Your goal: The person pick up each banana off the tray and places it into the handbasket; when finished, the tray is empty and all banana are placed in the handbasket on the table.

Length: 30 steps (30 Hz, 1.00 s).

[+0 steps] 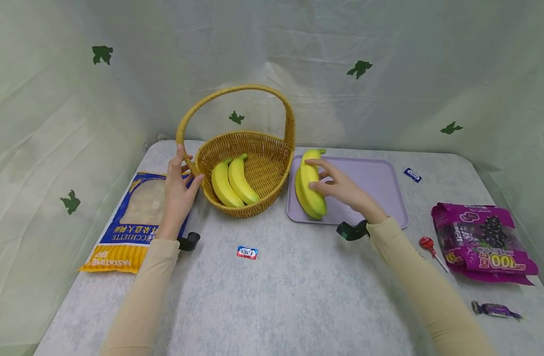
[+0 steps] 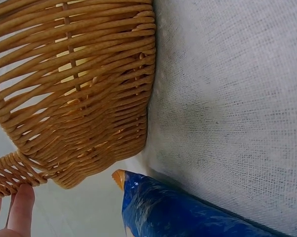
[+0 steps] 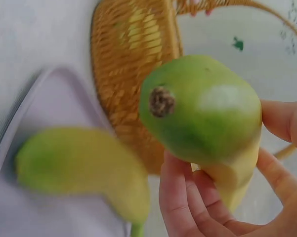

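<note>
Item: pair of bananas (image 1: pixel 310 185) on the lilac tray (image 1: pixel 379 183), near its left edge, just right of the wicker basket (image 1: pixel 258 163). Long axis runs away from the person, stem end far, tips near.

Right hand (image 1: pixel 339 188): fingers and thumb curled round the bananas from the right side; the right-wrist view shows one banana (image 3: pixel 207 113) end-on in the grip and a second (image 3: pixel 84 168), blurred, apparently lower against the tray. This hand is the nearer one; the basket opening lies directly to its left.

Left hand (image 1: pixel 178 190): closed round the foot of the basket handle (image 1: pixel 189 165) on the basket's left side, steadying it; a fingertip shows under the weave in the left-wrist view.

Basket contents: two more bananas (image 1: pixel 233 184), lying in the same direction, left of centre; the right half of the floor is bare.

Also on the desk (image 1: pixel 298 287): blue and yellow pasta bag (image 1: pixel 125 232) under the left forearm, purple sweet bag (image 1: pixel 483 242), red lollipop (image 1: pixel 427 243), loose wrapped sweets (image 1: pixel 247 252)
</note>
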{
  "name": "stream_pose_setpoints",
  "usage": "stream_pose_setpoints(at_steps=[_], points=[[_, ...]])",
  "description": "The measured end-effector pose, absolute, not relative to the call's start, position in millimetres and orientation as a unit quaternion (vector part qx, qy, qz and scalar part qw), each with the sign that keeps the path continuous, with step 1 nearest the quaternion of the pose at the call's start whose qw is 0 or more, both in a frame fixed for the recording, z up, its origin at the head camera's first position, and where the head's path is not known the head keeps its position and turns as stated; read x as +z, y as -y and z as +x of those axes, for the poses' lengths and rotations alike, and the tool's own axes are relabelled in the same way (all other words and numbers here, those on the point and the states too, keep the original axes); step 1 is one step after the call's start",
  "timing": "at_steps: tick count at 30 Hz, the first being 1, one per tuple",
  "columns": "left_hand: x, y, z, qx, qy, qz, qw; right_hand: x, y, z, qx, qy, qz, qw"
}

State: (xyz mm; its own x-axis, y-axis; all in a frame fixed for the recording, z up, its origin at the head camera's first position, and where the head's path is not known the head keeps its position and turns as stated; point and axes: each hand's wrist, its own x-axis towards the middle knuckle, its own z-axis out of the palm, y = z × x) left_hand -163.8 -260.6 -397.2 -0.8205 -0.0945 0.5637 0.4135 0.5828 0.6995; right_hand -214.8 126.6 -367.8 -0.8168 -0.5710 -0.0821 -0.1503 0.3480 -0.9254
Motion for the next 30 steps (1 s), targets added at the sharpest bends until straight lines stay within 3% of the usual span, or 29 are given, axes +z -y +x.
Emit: stream_pose_setpoints(at_steps=[13, 30], points=[[-398.2, 261.3, -165.8, -0.438, 0.846, -0.098, 0.288, -350.5, -80.1, -216.9, -0.52, -0.774, -0.291, 0.216], [-397.1, 262.5, -163.4, -0.451, 0.845, -0.088, 0.273, -358.8, -20.4, -245.7, -0.533, -0.762, -0.297, 0.217]])
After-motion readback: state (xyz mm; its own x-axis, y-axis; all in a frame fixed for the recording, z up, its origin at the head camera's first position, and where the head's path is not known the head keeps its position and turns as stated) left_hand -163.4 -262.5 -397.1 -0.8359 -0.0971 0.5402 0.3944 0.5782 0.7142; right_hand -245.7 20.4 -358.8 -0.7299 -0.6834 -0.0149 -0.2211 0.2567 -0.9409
